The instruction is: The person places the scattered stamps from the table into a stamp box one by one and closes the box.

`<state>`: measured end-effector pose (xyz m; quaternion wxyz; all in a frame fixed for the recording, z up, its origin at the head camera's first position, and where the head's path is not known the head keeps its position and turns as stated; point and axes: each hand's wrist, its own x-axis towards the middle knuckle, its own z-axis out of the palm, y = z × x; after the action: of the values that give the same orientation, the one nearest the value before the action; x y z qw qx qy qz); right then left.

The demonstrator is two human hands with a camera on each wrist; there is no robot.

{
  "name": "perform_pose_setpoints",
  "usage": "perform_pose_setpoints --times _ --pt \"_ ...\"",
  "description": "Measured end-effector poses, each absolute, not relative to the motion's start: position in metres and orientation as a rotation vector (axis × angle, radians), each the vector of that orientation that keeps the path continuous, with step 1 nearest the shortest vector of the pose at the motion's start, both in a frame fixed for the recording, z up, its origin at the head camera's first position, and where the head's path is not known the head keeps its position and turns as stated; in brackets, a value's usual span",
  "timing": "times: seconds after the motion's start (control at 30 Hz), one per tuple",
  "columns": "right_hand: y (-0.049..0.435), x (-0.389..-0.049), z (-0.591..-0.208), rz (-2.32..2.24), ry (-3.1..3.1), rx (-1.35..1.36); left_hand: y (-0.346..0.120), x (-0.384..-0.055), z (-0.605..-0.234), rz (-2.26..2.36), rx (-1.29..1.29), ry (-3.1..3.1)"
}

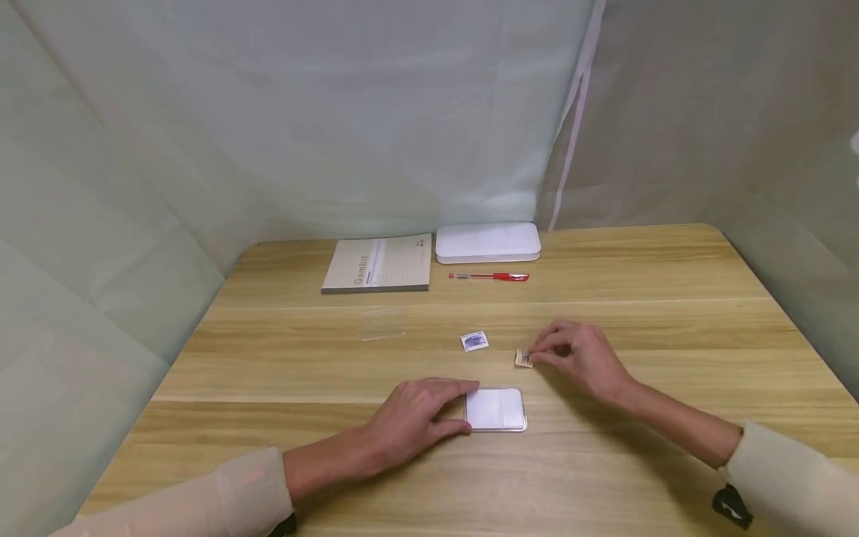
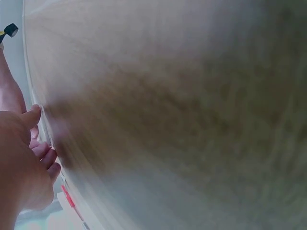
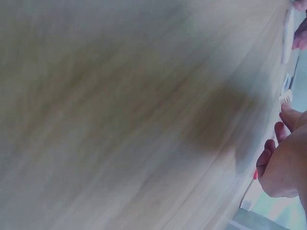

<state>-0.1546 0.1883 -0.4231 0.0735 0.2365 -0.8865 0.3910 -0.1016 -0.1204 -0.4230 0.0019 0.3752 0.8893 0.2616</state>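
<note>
My left hand [image 1: 409, 421] holds the left side of a clear shallow case [image 1: 526, 419] with a white insert [image 1: 493, 409]. Its thumb is at the lower corner and its forefinger reaches along the top edge. With thumb and fingertips, my right hand [image 1: 590, 362] pinches a small cream stamp [image 1: 520, 359] with dark markings, partly covered by the fingers. A blue-and-white stamp [image 1: 474, 341] lies flat on the table, left of that hand. The right wrist view shows the pinched stamp [image 3: 286, 97] at the fingertips.
A transparent plastic cover [image 1: 382, 326] lies left of the blue stamp. Farther back are a beige notebook [image 1: 389, 261], a white case [image 1: 488, 242] and a red pen [image 1: 490, 277]. Pale curtains [image 1: 335, 112] hang behind the wooden table [image 1: 235, 358].
</note>
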Motion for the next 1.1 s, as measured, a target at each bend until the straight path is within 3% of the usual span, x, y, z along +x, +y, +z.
perform_pose_setpoints --times 0.6,1.1 --pt "0.184 -0.127 -0.416 1.407 -2.675 0.824 -0.121 -0.102 -0.423 0.785 1.207 2.805" --pt "0.173 -0.117 -0.415 1.257 -2.734 0.907 -0.12 -0.102 -0.421 0.764 1.197 2.803"
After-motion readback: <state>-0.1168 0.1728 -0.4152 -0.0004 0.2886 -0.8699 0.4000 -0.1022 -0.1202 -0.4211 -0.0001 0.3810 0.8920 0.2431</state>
